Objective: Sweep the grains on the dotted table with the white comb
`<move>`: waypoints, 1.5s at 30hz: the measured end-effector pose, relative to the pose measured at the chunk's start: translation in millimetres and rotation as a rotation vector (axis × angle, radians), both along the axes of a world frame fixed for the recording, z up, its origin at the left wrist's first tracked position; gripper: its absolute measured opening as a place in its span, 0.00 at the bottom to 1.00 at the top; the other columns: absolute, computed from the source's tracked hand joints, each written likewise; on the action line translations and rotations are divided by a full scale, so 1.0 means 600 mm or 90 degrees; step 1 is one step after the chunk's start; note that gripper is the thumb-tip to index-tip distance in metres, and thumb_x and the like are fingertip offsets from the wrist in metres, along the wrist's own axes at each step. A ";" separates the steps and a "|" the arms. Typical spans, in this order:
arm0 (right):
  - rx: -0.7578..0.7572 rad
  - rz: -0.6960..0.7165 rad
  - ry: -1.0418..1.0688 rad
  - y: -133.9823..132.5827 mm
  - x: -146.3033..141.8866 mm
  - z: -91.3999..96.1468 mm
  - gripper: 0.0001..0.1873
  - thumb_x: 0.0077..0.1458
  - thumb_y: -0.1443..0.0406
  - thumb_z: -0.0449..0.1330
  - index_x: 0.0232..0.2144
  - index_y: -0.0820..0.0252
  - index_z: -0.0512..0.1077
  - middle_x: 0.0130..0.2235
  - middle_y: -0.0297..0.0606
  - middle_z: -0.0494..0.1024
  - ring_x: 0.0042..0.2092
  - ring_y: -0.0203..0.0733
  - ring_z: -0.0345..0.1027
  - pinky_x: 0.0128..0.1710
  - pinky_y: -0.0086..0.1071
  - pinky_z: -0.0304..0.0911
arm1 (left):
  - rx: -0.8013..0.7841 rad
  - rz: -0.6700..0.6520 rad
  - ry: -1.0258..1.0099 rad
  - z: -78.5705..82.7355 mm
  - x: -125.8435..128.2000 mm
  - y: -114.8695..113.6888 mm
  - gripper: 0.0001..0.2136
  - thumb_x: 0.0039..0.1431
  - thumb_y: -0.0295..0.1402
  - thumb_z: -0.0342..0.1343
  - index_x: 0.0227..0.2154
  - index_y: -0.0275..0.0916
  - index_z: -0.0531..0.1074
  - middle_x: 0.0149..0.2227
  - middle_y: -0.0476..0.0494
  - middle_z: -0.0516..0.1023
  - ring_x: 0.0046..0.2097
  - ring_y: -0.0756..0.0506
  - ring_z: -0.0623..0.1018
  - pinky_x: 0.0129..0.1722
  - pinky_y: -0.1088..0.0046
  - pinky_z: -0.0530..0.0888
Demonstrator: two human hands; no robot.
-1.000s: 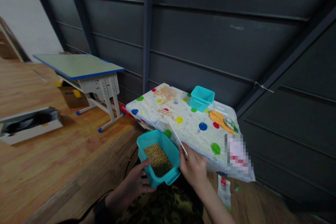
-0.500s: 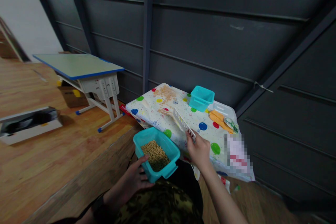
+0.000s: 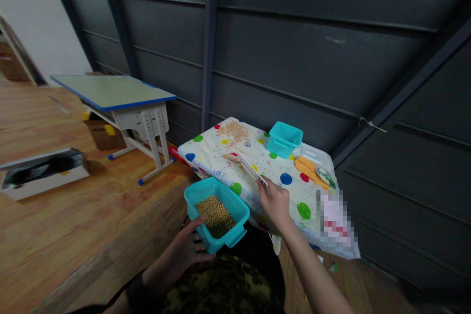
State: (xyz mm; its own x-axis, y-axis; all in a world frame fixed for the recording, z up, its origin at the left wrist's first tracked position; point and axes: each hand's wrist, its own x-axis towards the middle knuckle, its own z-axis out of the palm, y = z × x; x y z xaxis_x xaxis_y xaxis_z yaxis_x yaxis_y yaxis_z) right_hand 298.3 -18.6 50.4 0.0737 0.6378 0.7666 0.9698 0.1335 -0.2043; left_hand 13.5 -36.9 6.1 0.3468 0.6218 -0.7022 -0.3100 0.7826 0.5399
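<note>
- A small table [image 3: 206,153] covered with a dotted cloth was seen straight ahead. A blue-edged desk [image 3: 110,91] stood well apart on the left, on the wooden floor [image 3: 73,216].
- A teal bin [image 3: 225,244], part-filled with soybeans [image 3: 216,216], was held off the table, just beside and below its near edge. To catch what was pushed off, its rim would probably best be brought up under the cloth edge with no gap, and kept level.
- A second teal bin [image 3: 284,139] stood at the far side of the table, next to an orange item [image 3: 307,167]. Both were well clear of the working area.
- The left hand [image 3: 187,250] was closed on the held bin from beneath and from the near side, with the thumb up at the rim. A firm cradle under the base seemed wise, since the load was carried by that hand alone.
- The right hand [image 3: 274,201] was pinched shut on the near end of a white slotted strip [image 3: 250,169].
- The strip was laid slanting over the cloth, with its far end close to a small cluster of loose beans [image 3: 230,157]. A low, flat stroke toward the bin, with the long edge kept down on the cloth, would probably stop beans slipping under or rolling aside.
- A wider scatter of beans [image 3: 233,132] lay farther back and was not touched by the strip.
</note>
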 end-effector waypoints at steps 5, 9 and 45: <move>-0.026 0.034 0.010 -0.001 -0.003 0.004 0.20 0.74 0.60 0.55 0.45 0.59 0.87 0.36 0.45 0.90 0.31 0.44 0.85 0.33 0.29 0.74 | -0.003 0.006 -0.005 0.001 -0.002 -0.002 0.23 0.71 0.44 0.60 0.62 0.35 0.70 0.40 0.35 0.87 0.35 0.34 0.88 0.50 0.43 0.84; -0.016 0.045 0.022 -0.006 -0.004 0.007 0.20 0.73 0.61 0.55 0.45 0.60 0.87 0.37 0.45 0.90 0.31 0.45 0.85 0.33 0.29 0.75 | -0.006 0.011 -0.007 0.000 0.000 -0.002 0.22 0.70 0.44 0.62 0.58 0.35 0.72 0.39 0.35 0.87 0.35 0.34 0.88 0.52 0.43 0.84; 0.031 0.032 0.091 -0.054 0.004 0.006 0.24 0.74 0.52 0.56 0.40 0.57 0.87 0.35 0.43 0.90 0.31 0.49 0.86 0.32 0.33 0.78 | -0.024 -0.002 0.058 0.018 0.008 -0.007 0.15 0.73 0.42 0.59 0.52 0.35 0.74 0.36 0.38 0.87 0.34 0.35 0.88 0.38 0.52 0.86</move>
